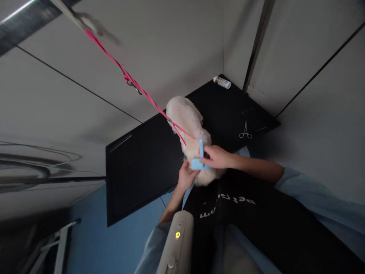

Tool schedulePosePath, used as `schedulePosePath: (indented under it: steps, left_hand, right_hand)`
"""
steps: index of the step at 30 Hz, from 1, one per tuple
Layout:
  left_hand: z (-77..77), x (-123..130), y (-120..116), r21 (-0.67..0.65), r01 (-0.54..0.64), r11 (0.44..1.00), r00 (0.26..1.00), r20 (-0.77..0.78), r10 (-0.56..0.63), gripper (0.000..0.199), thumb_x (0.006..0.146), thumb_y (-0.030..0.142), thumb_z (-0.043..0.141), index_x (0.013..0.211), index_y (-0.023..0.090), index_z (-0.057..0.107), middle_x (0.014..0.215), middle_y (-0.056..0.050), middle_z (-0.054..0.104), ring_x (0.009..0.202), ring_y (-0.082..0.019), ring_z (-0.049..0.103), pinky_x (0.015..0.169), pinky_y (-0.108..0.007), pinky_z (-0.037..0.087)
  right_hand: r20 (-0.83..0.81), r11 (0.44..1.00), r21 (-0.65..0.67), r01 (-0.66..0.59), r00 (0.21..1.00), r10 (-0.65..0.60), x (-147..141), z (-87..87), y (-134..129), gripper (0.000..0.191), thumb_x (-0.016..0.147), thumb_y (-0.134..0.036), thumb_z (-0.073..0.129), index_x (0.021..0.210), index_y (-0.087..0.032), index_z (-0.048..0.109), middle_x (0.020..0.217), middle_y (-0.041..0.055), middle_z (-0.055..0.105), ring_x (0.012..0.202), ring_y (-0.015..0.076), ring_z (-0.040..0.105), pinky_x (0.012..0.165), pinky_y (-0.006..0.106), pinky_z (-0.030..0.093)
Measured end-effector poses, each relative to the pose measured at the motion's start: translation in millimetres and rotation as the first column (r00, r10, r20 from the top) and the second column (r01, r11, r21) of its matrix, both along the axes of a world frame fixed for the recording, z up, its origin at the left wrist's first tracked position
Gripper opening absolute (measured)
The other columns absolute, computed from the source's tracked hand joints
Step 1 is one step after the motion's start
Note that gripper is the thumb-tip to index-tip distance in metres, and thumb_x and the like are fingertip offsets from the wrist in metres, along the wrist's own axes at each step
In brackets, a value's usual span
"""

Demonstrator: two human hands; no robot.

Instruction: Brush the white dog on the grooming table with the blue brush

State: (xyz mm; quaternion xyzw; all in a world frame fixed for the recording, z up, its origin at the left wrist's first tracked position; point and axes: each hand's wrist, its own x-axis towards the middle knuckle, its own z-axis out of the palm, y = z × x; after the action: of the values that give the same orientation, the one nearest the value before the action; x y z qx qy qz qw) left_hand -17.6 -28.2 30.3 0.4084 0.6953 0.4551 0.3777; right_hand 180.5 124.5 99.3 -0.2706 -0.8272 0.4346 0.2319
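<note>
A small cream-furred dog [184,112] stands on the black grooming table [142,167], seen from above, its head end toward me. My right hand [216,156] is closed around the handle of a light-blue T-shaped slicker brush [196,164]. The brush's broad head lies over the fur at the dog's head. On the other side of the head, my left hand [186,176] has its fingers bent against the fur, close to the brush. A pink grooming loop [148,97] runs from upper left to the dog's neck. The dog's face is hidden from view.
White-handled scissors or a clamp [245,131] lie on the table's right part. A white bottle [222,82] lies at its far corner. Pale walls stand behind and to the right. A pale device with a yellow light [178,239] is at the bottom, before my black apron [242,213].
</note>
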Motion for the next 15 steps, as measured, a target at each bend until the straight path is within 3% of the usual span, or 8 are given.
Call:
schedulePosePath:
  steps: [4,8,12,15]
  left_hand:
    - [-4.2,12.1,1.3,-0.054,-0.049,0.997,0.999,0.014,0.05,0.044,0.064,0.036,0.089,0.098,0.017,0.069,0.097,-0.01,0.08,0.087,-0.026,0.075,0.087,-0.039,0.061]
    - [-9.2,20.3,1.7,-0.072,-0.083,0.994,0.995,0.046,0.086,0.047,0.06,0.034,0.087,0.099,0.016,0.069,0.098,-0.011,0.08,0.088,-0.027,0.076,0.088,-0.04,0.06]
    - [-13.8,24.5,0.8,-0.043,-0.11,0.993,0.992,0.059,0.113,0.052,0.062,0.039,0.089,0.104,0.015,0.069,0.101,-0.012,0.08,0.091,-0.028,0.077,0.089,-0.04,0.061]
    - [-21.2,26.7,7.4,0.003,-0.118,0.993,0.993,0.007,0.118,0.061,0.064,0.044,0.092,0.113,0.017,0.068,0.107,-0.011,0.08,0.098,-0.029,0.077,0.093,-0.041,0.061]
  right_hand:
    - [-0.058,0.968,0.084,0.238,0.971,-0.234,6.4,2.3,2.5,0.017,0.098,-0.034,0.066,0.108,-0.02,0.067,0.091,0.0075,0.075,0.079,0.0213,0.069,0.072,0.034,0.053]
    - [0.079,0.995,0.095,0.03,0.996,-0.037,10.8,4.7,1.5,0.017,0.092,-0.036,0.074,0.097,-0.021,0.066,0.082,0.0043,0.073,0.07,0.0189,0.065,0.066,0.032,0.05]
    - [-0.011,0.968,0.089,0.233,0.972,-0.233,15.0,6.5,7.9,0.018,0.097,-0.036,0.068,0.106,-0.02,0.064,0.09,0.006,0.073,0.076,0.0198,0.067,0.071,0.034,0.052]
    - [-0.067,0.993,-0.001,0.114,0.991,-0.114,13.4,1.8,15.7,0.02,0.093,-0.036,0.072,0.102,-0.021,0.062,0.084,0.0029,0.07,0.073,0.019,0.065,0.071,0.034,0.053]
